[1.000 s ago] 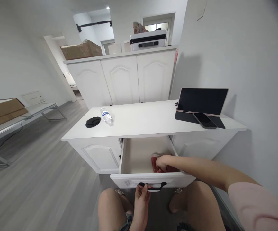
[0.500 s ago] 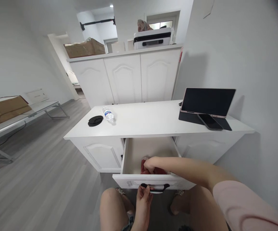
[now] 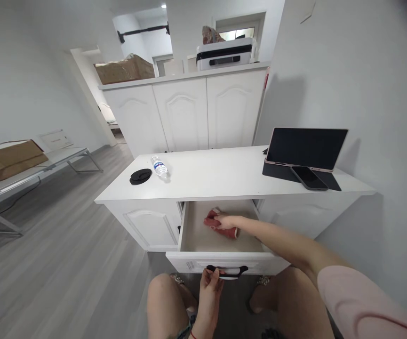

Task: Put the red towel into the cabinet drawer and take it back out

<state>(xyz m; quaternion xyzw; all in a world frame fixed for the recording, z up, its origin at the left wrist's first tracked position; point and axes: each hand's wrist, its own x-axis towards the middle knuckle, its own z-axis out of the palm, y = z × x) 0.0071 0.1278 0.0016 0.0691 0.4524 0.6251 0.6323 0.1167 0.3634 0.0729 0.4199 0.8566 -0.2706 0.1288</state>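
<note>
A white drawer (image 3: pixel 192 260) stands pulled out from the cabinet. Its black handle (image 3: pixel 238 274) is pinched near the left end by the fingers of my left hand (image 3: pixel 211 281). Inside the drawer, my right hand (image 3: pixel 225 221) holds a red cloth (image 3: pixel 229 232) against the bottom, around the middle. The cloth is bunched, with a pale edge showing, and the fingertips are partly sunk in its folds.
On the white cabinet top (image 3: pixel 210 174) are a black round mat (image 3: pixel 140 176), a clear plastic bottle (image 3: pixel 160 167) lying down, a propped tablet (image 3: pixel 307 148) and a phone (image 3: pixel 309 178). My knees are below the drawer, on either side of the handle.
My right hand has moved the red cloth from just behind the drawer front back toward the middle of the drawer. My left hand stays on the handle.
</note>
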